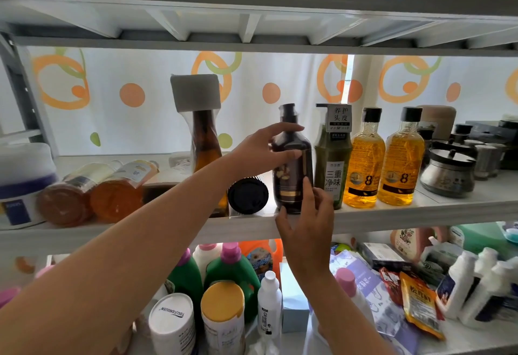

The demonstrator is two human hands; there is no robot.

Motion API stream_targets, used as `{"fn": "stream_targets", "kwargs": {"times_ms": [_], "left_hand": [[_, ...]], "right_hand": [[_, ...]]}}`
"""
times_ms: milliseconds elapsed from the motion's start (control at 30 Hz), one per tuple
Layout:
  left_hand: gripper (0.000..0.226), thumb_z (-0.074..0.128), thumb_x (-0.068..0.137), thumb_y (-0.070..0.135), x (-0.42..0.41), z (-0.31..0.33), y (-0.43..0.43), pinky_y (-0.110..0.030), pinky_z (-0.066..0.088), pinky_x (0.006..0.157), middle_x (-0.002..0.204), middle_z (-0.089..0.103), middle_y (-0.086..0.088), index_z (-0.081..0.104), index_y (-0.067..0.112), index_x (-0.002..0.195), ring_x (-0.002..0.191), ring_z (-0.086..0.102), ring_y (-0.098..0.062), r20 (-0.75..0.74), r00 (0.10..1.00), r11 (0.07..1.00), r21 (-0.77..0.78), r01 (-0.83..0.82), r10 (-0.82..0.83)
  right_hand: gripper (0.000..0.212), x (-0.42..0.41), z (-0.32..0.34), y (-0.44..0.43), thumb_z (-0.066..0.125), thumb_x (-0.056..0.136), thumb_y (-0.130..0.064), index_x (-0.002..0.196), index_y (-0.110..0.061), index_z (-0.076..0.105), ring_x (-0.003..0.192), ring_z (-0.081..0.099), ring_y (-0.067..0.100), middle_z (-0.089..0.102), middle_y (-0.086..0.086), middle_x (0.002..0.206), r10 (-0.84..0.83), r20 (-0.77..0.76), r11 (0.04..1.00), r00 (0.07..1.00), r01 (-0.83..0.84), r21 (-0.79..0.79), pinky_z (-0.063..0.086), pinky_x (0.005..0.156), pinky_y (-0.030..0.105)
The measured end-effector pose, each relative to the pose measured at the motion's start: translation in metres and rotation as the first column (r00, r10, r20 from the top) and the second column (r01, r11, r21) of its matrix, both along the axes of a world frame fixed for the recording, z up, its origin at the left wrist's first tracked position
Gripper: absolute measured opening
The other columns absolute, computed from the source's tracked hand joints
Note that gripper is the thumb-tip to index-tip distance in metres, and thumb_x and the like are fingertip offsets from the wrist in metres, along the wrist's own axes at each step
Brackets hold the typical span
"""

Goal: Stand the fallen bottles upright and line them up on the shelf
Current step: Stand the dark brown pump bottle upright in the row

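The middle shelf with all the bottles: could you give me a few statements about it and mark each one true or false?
1. The dark brown pump bottle stands upright between both hands. True.
2. The two clear bottles of yellow liquid lie on their sides. False: they stand upright, right of the green pump bottle.
3. Two orange-filled bottles lie fallen at the shelf's left. True.
4. The left hand holds the round metal lidded pot. False: it rests on the dark brown bottle's upper part.
5. The right hand is at that bottle's base. True.
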State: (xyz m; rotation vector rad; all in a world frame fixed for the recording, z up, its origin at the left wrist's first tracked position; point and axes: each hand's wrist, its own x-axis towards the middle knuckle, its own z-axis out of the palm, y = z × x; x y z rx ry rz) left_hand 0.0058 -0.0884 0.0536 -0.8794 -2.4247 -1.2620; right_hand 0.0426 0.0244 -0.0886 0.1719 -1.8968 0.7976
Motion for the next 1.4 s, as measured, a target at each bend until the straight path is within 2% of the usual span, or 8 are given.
{"fn": "stream_targets", "kwargs": {"times_ms": [100,333,433,567,733,967,1167,1400], "left_hand": [[0.038,0.068,0.081,0.041,0.003,-0.001,0.001,-0.037,0.051,0.093,0.123,0.060,0.006,0.052,0.050,0.114,0.105,0.058,-0.015,-0.050,0.995,0.995,-0.037,-0.090,0.088],[0.042,0.048,0.088,0.055,0.009,-0.004,0.013,-0.034,0.050,0.080,0.112,0.061,-0.008,0.040,0.039,0.127,0.090,0.059,-0.025,-0.389,0.886,0.869,-0.311,-0.385,0.253],[0.036,0.041,0.093,0.049,0.002,-0.005,0.010,-0.033,0.050,0.080,0.116,0.055,-0.010,0.038,0.046,0.129,0.096,0.057,-0.025,-0.236,0.956,0.921,-0.305,-0.244,0.175],[0.044,0.054,0.094,0.025,0.007,-0.013,0.004,-0.019,0.045,0.080,0.116,0.050,-0.008,0.032,0.033,0.130,0.104,0.055,-0.022,-0.086,0.996,0.998,-0.054,-0.039,0.034],[0.070,0.069,0.082,0.033,0.011,-0.008,0.001,-0.019,0.047,0.072,0.112,0.047,0.002,0.021,0.024,0.132,0.092,0.059,-0.015,0.027,0.988,0.987,0.047,-0.154,0.153],[0.065,0.069,0.081,0.038,0.006,-0.007,0.006,-0.035,0.047,0.095,0.123,0.053,-0.002,0.037,0.018,0.134,0.111,0.055,-0.020,0.200,0.969,0.989,-0.028,-0.143,0.146],[0.065,0.071,0.078,0.044,0.010,-0.005,0.011,-0.028,0.045,0.082,0.103,0.051,0.005,0.036,0.019,0.128,0.094,0.053,-0.014,0.152,0.958,0.970,-0.045,-0.237,0.241],[0.064,0.070,0.076,0.049,0.013,-0.005,0.017,-0.029,0.047,0.080,0.103,0.055,0.004,0.037,0.020,0.123,0.094,0.056,-0.016,0.122,0.943,0.950,-0.071,-0.303,0.310]], "right_hand": [[0.067,0.000,0.002,-0.002,0.070,0.077,-0.022,0.135,-0.009,0.039,0.108,0.049,0.030,0.048,0.018,0.120,-0.016,0.036,0.999,0.999,0.018,-0.038,0.052,0.084,0.046],[0.070,0.001,0.010,-0.006,0.073,0.076,-0.027,0.134,-0.006,0.040,0.109,0.049,0.029,0.048,0.017,0.122,-0.019,0.116,0.996,0.993,0.028,-0.080,0.051,0.085,0.042],[0.072,0.002,0.011,-0.006,0.072,0.077,-0.030,0.136,-0.007,0.036,0.113,0.045,0.028,0.045,0.016,0.126,-0.010,0.153,0.994,0.988,0.027,-0.110,0.049,0.088,0.038],[0.074,0.003,0.011,-0.005,0.072,0.077,-0.030,0.137,-0.008,0.036,0.114,0.044,0.027,0.045,0.015,0.127,0.005,0.163,0.992,0.987,0.015,-0.125,0.044,0.089,0.036],[0.074,0.002,0.012,-0.002,0.073,0.077,-0.031,0.138,-0.007,0.037,0.114,0.044,0.025,0.046,0.013,0.127,0.045,0.169,0.991,0.985,-0.023,-0.128,0.041,0.091,0.032],[0.073,0.002,0.009,-0.002,0.074,0.077,-0.025,0.138,-0.005,0.039,0.109,0.046,0.024,0.048,0.015,0.121,0.046,0.160,0.990,0.986,-0.024,-0.138,0.038,0.087,0.024],[0.062,0.004,0.010,0.000,0.072,0.079,-0.023,0.132,-0.010,0.042,0.113,0.046,0.019,0.049,0.009,0.125,0.125,0.132,0.978,0.983,-0.099,-0.186,0.036,0.088,0.020],[0.061,0.003,0.007,-0.004,0.072,0.078,-0.021,0.132,-0.007,0.045,0.113,0.045,0.023,0.050,0.012,0.122,0.060,0.114,0.982,0.992,-0.038,-0.183,0.038,0.089,0.024]]}}
